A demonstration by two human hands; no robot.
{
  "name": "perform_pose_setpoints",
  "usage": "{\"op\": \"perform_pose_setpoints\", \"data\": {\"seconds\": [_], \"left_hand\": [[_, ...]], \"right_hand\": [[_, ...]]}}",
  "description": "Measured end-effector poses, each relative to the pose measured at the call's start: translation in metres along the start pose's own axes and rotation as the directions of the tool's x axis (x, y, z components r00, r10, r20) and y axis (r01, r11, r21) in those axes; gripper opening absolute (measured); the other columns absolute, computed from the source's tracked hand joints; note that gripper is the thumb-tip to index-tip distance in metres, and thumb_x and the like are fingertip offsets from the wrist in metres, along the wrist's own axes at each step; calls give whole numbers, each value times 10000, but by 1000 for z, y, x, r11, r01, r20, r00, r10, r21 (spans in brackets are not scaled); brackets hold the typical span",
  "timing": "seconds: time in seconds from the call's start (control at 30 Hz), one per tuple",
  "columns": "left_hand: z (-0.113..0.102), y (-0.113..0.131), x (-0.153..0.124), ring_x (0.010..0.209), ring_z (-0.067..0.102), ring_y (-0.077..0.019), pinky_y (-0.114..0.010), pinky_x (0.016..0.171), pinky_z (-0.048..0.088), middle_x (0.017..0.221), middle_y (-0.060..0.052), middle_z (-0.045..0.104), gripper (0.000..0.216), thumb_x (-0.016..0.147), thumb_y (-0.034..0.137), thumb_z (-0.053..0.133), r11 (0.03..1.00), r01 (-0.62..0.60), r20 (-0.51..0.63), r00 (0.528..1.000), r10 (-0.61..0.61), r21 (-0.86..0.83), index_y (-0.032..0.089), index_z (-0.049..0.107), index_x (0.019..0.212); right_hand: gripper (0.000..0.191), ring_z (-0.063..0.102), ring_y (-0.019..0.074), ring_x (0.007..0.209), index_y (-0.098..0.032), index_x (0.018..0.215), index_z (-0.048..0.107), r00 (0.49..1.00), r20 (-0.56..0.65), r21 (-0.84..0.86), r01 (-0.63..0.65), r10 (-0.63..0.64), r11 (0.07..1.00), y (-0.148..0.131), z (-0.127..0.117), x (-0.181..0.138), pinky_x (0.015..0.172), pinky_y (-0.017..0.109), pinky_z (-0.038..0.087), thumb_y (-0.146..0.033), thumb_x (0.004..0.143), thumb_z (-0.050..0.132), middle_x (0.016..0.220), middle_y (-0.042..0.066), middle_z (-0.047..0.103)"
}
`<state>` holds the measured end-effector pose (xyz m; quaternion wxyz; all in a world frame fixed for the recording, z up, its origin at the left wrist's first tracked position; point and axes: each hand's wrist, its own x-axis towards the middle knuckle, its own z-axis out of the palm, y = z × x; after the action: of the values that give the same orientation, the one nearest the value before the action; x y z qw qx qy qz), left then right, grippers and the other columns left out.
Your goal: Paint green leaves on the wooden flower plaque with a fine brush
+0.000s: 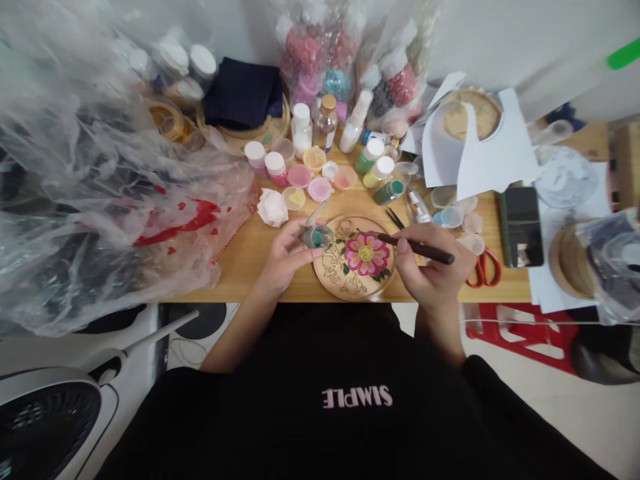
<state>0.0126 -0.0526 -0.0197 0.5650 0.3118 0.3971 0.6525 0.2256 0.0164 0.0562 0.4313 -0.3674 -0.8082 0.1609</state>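
Observation:
A small clear cup [319, 237] with a bit of teal stuff in it is gripped by my left hand [287, 257], close to the left rim of a round board [333, 283]. The board bears a pink and magenta flower [367, 253] with a yellow centre, green leaves and gold outlined curls. My right hand [430, 263] is closed round a dark brown pen-like tool [425, 249]. Its tip points at the upper right of the flower; whether it touches cannot be made out. A crumpled white tissue [273, 207] lies beyond my left hand.
Small cups of pink, yellow and orange [299, 176] and several bottles [301, 130] stand behind the board. Dark tweezers [395, 217], red-handled scissors [484, 268] and a phone [521, 227] lie to the right. Plastic bags [100, 200] crowd the left side; a fan [45, 420] is below.

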Motion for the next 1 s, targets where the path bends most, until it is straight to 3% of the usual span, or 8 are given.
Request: {"op": "perform_pose_setpoints", "data": {"seconds": [0.2, 0.47, 1.0], "left_hand": [[1, 1, 0, 951, 693, -133, -261, 861, 546, 1060, 22, 754, 369, 679, 249, 897, 1000, -4, -6, 1000, 4, 7, 276, 751, 1016], [0, 0, 0, 972, 692, -154, -296, 876, 545, 1081, 9, 742, 379, 688, 266, 889, 999, -1, -8, 1000, 2, 35, 270, 730, 1032], [2, 2, 0, 945, 698, -136, -269, 860, 563, 1054, 18, 754, 375, 669, 278, 906, 1000, 4, -28, 1000, -3, 31, 273, 753, 1011]], "right_hand": [[76, 630, 103, 548, -223, 817, 641, 998, 60, -22, 1, 1, 1000, 0, 0, 0, 493, 236, 473, -161, 852, 616, 687, -25, 702], [77, 664, 121, 605, -220, 827, 649, 1000, 21, 6, -12, 12, 1000, 0, -1, -1, 556, 259, 510, -146, 846, 638, 701, -14, 711], [85, 643, 104, 552, -219, 812, 635, 998, 60, -36, 6, -3, 999, -1, -1, 0, 503, 232, 487, -144, 842, 611, 680, -27, 702]]}}
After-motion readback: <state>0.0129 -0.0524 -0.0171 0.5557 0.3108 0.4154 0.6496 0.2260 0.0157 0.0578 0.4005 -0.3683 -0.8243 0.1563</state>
